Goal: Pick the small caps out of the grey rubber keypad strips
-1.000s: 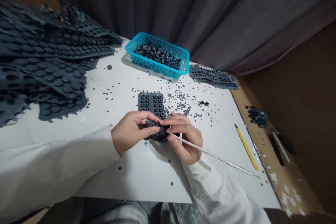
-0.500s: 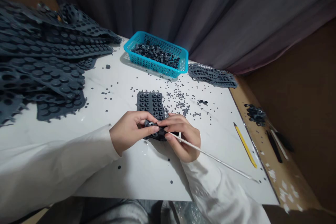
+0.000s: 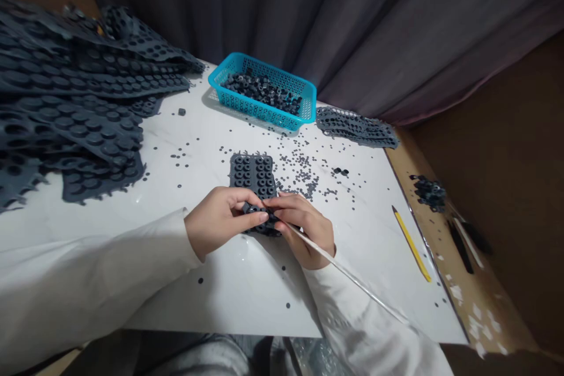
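A dark grey rubber sheet with rows of round, hollow studs point(image 3: 253, 173) lies in front of me on the white table. My left hand point(image 3: 222, 217) pinches a near part of this rubber, thumb and index finger pressed around the studs. In my right hand point(image 3: 308, 224) is a thin white stick point(image 3: 348, 273), its near tip among the studs beside my left fingertips and its long end slanting down over my right sleeve. The fingers cover the exact contact point of the tip.
Behind the sheet stands a blue basket point(image 3: 264, 108) with many small dark rubber pieces. Folded studded sheets point(image 3: 79, 106) pile up at left; another strip point(image 3: 356, 127) lies at right. Small dark discs point(image 3: 304, 170) are scattered about. A yellow cutter point(image 3: 411, 244) lies near the right edge.
My right hand has shifted slightly up and left, bringing the stick's tip closer to my left fingertips. The stick's far end has swung down onto my sleeve. My left hand barely moved.
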The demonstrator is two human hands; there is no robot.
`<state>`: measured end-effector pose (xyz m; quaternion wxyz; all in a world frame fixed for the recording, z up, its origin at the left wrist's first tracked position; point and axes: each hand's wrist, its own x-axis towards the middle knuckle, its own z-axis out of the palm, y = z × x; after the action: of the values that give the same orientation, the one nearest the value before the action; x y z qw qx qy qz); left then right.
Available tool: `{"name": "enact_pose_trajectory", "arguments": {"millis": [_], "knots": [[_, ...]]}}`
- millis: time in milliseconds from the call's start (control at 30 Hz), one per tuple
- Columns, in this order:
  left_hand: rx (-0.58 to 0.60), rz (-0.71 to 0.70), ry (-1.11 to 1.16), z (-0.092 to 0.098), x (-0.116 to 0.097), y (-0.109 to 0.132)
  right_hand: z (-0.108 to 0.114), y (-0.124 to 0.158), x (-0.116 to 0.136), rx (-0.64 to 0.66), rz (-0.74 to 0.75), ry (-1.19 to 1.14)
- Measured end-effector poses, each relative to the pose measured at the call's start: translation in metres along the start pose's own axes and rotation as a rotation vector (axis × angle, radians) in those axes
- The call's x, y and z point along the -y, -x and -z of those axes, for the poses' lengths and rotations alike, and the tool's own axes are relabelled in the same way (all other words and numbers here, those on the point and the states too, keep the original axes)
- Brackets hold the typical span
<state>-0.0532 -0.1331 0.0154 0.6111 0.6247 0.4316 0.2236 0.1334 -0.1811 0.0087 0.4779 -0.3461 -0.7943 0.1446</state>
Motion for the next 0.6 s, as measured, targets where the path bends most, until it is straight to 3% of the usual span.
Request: {"name": "enact_pose_trajectory", "arguments": {"millis": [300,600], "knots": [[-0.002,0.010,0.003,-0.0014,-0.0008,0.0007,-0.0022,0.0025,0.0030,-0.156,-0.183,-0.204],[-0.030,-0.029,0.065,-0.0016,-0.0025,0.0013,0.0001,-0.0045,0.0045,-0.116,-0.126,-0.156]]}}
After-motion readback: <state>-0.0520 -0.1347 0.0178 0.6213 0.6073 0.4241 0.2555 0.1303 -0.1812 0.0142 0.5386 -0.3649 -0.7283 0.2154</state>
